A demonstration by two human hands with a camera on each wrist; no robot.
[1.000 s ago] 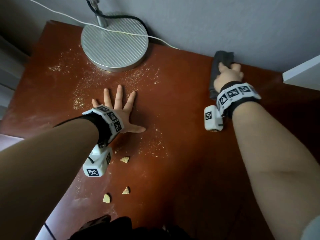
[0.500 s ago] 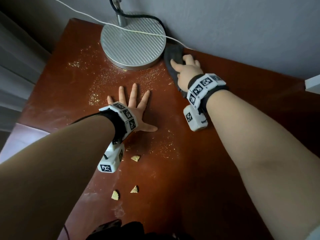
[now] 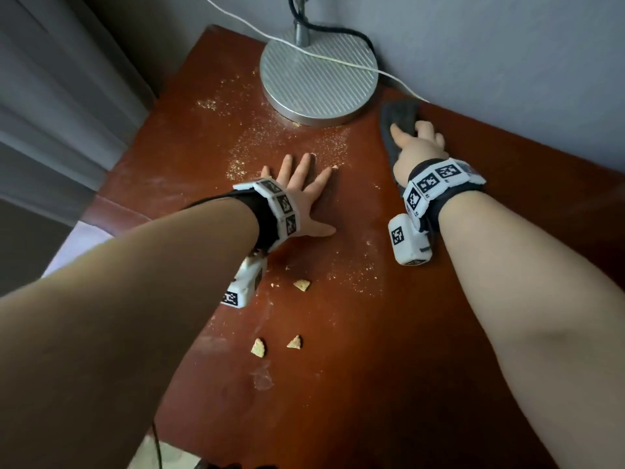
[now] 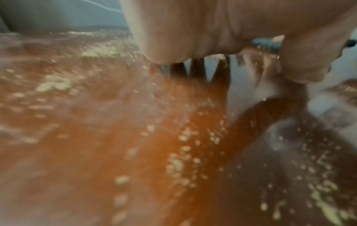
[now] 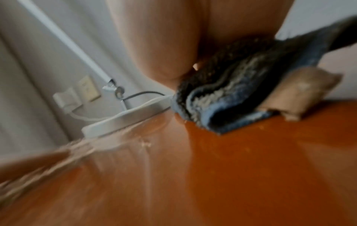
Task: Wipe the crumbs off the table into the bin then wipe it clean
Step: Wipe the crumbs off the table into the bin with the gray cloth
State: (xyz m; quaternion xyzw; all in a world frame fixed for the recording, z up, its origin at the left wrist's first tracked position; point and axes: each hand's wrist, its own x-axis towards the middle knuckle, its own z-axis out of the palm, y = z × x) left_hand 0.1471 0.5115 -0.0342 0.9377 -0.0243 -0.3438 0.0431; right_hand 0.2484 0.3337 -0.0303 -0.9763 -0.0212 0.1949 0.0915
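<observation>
Fingers [image 3: 306, 165] of my left hand [image 3: 301, 194] lie spread and flat on the red-brown table [image 3: 389, 384], just left of centre in the head view, holding nothing. At upper right, my right hand [image 3: 414, 148] presses down on the dark cloth [image 3: 397, 113], fingers over its top; in the right wrist view one fingertip seems tucked at the folded cloth's edge, so I cannot tell whether it is gripped or only pinned flat.

Fine crumbs [image 3: 250, 143] are scattered across the upper middle, beside and below the round lamp base [image 3: 319, 76], with a thinner patch below centre. Three larger chips [image 3: 301, 285] lie lower down, toward the near edge. No bin shows in any view, so I cannot say which edge it sits under.

I judge the step in hand as the first one, sweeping crumbs, barely started: the cloth sits against the back wall, right of the lamp base. The next move calls for a firm drag of the cloth leftward and toward me through the scatter, skirting the base and its white cable [image 3: 338, 59], gathering everything toward one edge.
</observation>
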